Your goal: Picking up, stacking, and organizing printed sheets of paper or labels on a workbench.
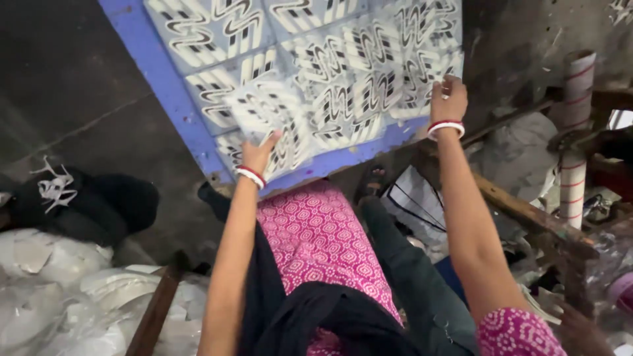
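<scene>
Looking down, I see the blue bench in front of my knees, and it carries a big layer of patterned sheets, white with black wavy stripes, lying side by side and partly one over another. Under the bench edge is my pink patterned dress with a black cloth over it. At the left, on the dark floor, lies a heap of white scrap pieces, and a black shoe with white laces is just above this heap. At the right stands a wooden frame with a white tube with red rings upright on it. My left hand touches the near part of one loose sheet that lies tilted on top of the others; the fingers are closed on its lower edge. My right hand is at the right edge of the sheets, fingers bent onto them. Both wrists wear red and white bangles.
</scene>
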